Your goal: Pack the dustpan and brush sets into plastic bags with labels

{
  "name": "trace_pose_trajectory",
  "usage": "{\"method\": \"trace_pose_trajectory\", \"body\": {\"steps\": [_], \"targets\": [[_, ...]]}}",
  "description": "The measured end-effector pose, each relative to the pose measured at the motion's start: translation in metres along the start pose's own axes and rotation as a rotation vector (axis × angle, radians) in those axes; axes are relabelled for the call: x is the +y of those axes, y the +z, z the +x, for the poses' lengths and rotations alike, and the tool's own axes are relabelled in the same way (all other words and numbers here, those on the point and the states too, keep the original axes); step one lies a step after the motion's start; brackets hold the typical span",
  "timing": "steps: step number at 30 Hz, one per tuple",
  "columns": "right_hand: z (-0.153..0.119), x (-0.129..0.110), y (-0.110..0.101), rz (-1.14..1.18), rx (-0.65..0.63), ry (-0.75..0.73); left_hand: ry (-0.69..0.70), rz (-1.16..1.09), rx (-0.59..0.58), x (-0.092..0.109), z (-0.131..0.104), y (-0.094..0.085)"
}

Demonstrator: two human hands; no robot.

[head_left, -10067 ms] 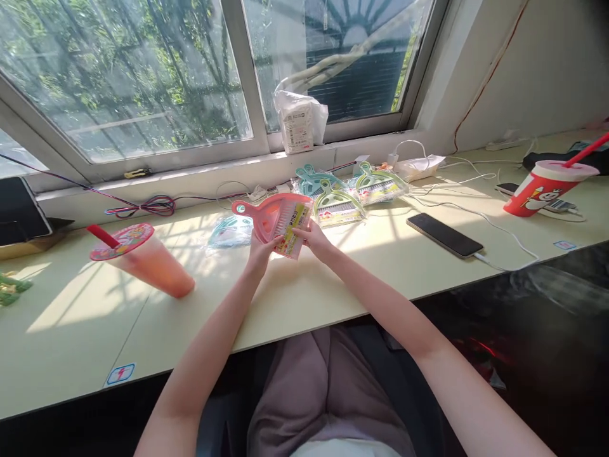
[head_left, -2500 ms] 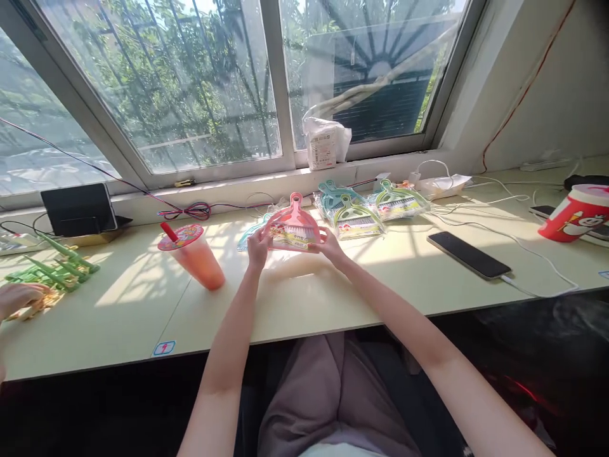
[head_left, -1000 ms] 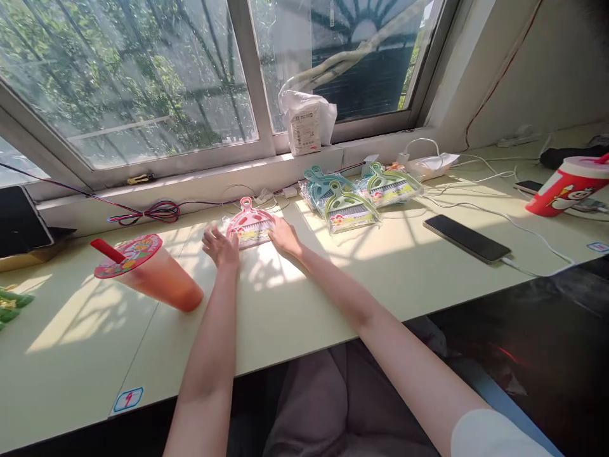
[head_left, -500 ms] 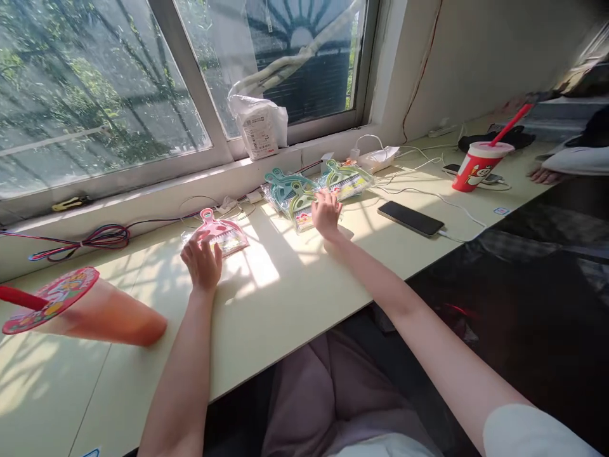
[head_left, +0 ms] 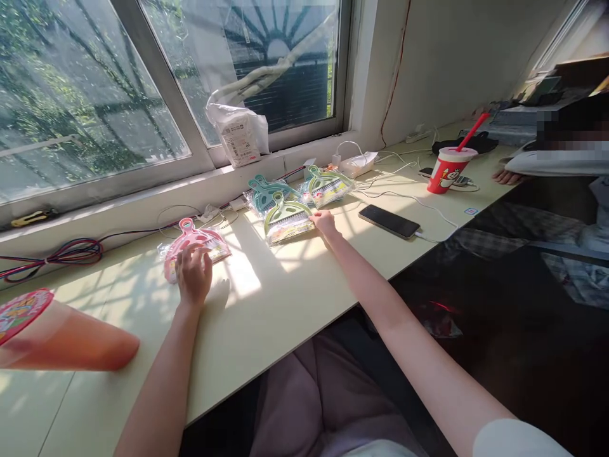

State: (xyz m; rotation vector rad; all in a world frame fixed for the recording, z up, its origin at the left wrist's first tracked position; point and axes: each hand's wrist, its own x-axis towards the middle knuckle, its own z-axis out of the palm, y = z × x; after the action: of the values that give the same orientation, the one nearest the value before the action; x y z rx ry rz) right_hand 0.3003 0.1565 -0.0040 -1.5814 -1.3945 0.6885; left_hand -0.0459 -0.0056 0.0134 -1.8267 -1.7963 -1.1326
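Observation:
My right hand (head_left: pixel 324 223) pinches the right corner of a green dustpan and brush set (head_left: pixel 288 219) in clear plastic. Behind it on the table lie a teal dustpan set (head_left: pixel 267 192) and a second green dustpan set (head_left: pixel 328 185), both wrapped too. To the left, a pink dustpan and brush set (head_left: pixel 202 236) lies in its clear wrapper. My left hand (head_left: pixel 193 273) rests over the front of this pink set, its fingers loosely bent and thumb apart, covering part of it.
A tall orange drink cup (head_left: pixel 80 330) stands at the left. On the right are a black phone (head_left: pixel 389 221) on a cable and a red cup (head_left: pixel 447 171) with a straw. Bundled wires (head_left: pixel 71 252) run under the window. Another person's hand (head_left: pixel 507 173) lies at the far right.
My right hand has gone from over the front green set to its right corner, and the set now lies more fully in view. The left hand stays by the pink set. The view has shifted right.

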Motion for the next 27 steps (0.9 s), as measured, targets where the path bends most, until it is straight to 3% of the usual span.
{"method": "trace_pose_trajectory", "body": {"steps": [3, 6, 8, 10, 12, 14, 18, 21, 23, 27], "targets": [[-0.005, -0.010, -0.003, 0.149, 0.075, -0.107, -0.145, -0.239, -0.048, 0.021, 0.003, 0.012], [-0.015, -0.023, 0.002, 0.243, 0.118, -0.222, -0.358, -0.648, -0.253, 0.044, 0.003, 0.023], [-0.025, -0.031, 0.012, 0.309, 0.082, -0.278, -0.461, -0.904, -0.393, 0.059, 0.001, 0.028], [-0.035, -0.036, 0.023, 0.361, -0.017, -0.306, -0.551, -1.051, -0.428, 0.069, -0.001, 0.030], [-0.045, -0.041, 0.032, 0.349, -0.137, -0.323, -0.621, -1.123, -0.361, 0.075, -0.003, 0.031], [-0.054, -0.044, 0.035, 0.264, -0.174, -0.393, -0.661, -1.161, -0.270, 0.076, -0.003, 0.030], [-0.074, -0.054, 0.028, 0.017, -0.069, -0.755, -0.682, -1.160, -0.146, 0.073, -0.005, 0.030], [-0.088, -0.060, 0.029, -0.087, -0.233, -0.950, -0.705, -1.179, -0.098, 0.071, -0.006, 0.032], [-0.094, -0.060, 0.034, -0.110, -0.329, -0.921, -0.720, -1.204, -0.047, 0.068, -0.006, 0.033], [-0.089, -0.054, 0.044, -0.024, -0.353, -0.650, -0.776, -1.284, 0.011, 0.057, -0.001, 0.034]]}}
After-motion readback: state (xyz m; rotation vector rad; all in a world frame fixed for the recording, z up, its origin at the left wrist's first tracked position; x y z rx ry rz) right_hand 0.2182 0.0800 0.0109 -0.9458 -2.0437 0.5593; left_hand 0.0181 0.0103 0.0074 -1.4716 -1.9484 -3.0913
